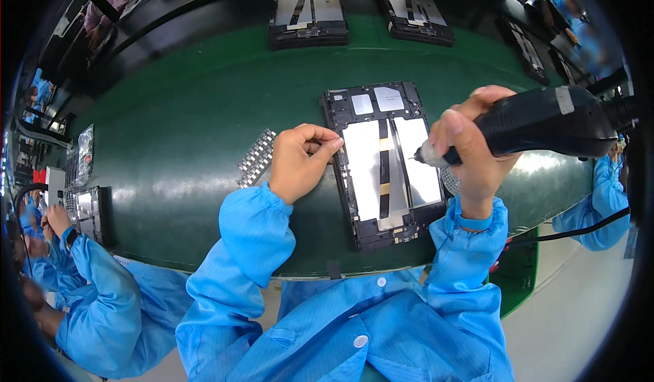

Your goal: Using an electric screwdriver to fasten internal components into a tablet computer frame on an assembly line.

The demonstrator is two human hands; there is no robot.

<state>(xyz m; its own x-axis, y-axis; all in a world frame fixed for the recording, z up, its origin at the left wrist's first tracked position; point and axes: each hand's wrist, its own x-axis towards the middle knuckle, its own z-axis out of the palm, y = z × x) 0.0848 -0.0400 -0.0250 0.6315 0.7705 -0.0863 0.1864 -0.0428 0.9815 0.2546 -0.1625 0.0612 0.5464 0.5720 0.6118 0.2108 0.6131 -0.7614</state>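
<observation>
An opened tablet housing (360, 171), black-framed with silver panels and dark ribbon cables, lies face up in front of me. My left hand (298, 162) is at its left edge, with thumb and index finger pinched together. Whatever sits between those fingertips is too small to make out. In my right hand (477, 164) is a black electric screwdriver (545, 119), held nearly level with its tip pointing left over the right silver panel. I cannot tell whether the tip touches. A strip of small metallic parts (256, 156) lies on the table just left of my left hand.
The green table (170, 143) curves around me. Two more opened tablets (310, 14) (412, 12) rest on a dark shelf at the back. A round metallic dish (450, 180) is partly hidden by my right wrist. At left, a co-worker's hand (58, 218) is near another tablet (92, 211).
</observation>
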